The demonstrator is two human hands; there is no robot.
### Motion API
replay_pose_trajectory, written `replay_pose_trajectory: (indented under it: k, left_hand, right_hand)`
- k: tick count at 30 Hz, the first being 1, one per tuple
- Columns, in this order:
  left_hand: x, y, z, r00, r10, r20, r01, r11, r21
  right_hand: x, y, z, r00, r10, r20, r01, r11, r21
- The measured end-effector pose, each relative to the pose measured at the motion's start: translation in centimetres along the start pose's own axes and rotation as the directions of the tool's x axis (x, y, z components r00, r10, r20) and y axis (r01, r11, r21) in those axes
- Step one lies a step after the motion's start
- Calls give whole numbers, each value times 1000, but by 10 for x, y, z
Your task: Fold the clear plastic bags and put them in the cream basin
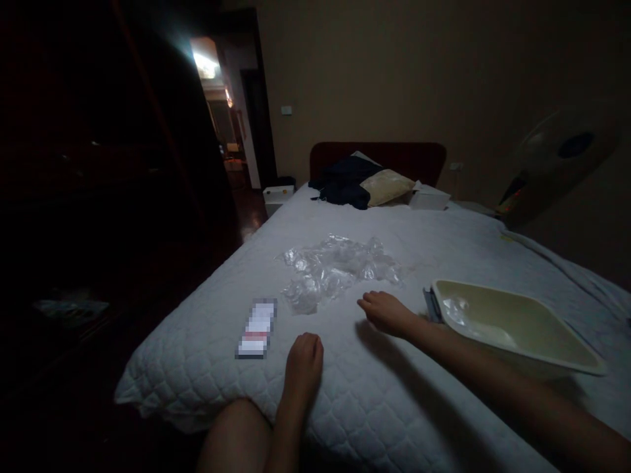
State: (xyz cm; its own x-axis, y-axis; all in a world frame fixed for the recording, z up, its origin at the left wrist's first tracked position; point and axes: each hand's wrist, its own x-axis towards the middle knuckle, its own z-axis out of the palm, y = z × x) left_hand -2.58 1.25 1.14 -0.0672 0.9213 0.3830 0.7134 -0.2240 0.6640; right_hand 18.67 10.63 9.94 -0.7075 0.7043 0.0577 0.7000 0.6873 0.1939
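My left hand (304,360) is at the near edge of the bed, its fingers curled into a loose fist and nothing showing in them. To its upper left lies a phone-like slab (257,328), blurred by large pixels, with a pale face. Held over the quilt, my right hand (387,312) has its fingers folded together; no object shows in it. Just beyond both hands spreads a crumpled sheet of clear plastic (335,269), apart from them. A cream plastic bin or tub (517,322) lies to the right, beside my right forearm, with something clear and shiny inside.
A white quilted bed (207,341) fills the middle. Dark cloth (345,180), a beige pillow (387,187) and a white box (430,197) sit near the headboard (424,154). A fan (574,144) stands at right. Dark floor lies left, with a lit doorway behind.
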Motion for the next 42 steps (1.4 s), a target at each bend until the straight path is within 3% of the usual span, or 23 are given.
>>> replay_pose_trajectory:
  k: [4, 8, 12, 16, 20, 24, 28, 33, 39, 42]
  left_hand:
    - [2, -5, -1, 1000, -2, 27, 1, 999, 37]
    - [2, -7, 3, 999, -4, 44, 1, 996, 86]
    - [2, -10, 6, 999, 11, 47, -16, 994, 104]
    - [2, -11, 6, 999, 12, 49, -17, 995, 103]
    - [1, -12, 7, 999, 9, 41, -14, 994, 110]
    - [0, -12, 8, 999, 13, 47, -18, 993, 115]
    - [2, -11, 9, 998, 34, 52, -41, 989, 143]
    - [3, -8, 11, 999, 6, 46, -14, 985, 172]
    - [1, -6, 13, 1000, 4, 27, -9, 984, 176]
    - [2, -6, 13, 1000, -11, 9, 10, 986, 165]
  right_hand:
    - [34, -30, 13, 991, -135, -16, 134, 991, -24]
    - [73, -54, 17, 979, -183, -93, 185, 983, 6]
    - [109, -73, 24, 985, -95, -143, 111, 988, 103]
    - [125, -80, 51, 978, 91, -190, -53, 979, 199]
    - [117, -82, 95, 919, 297, -260, -206, 922, 327]
    - [99, -84, 119, 822, 388, -418, -212, 888, 407]
    - [86, -84, 111, 773, 374, -513, -177, 903, 392]
    - [72, -86, 100, 683, 469, -560, -287, 877, 386]
    - [66, -84, 105, 675, 520, -524, -285, 838, 465]
    - [64, -84, 105, 638, 541, -548, -248, 818, 518]
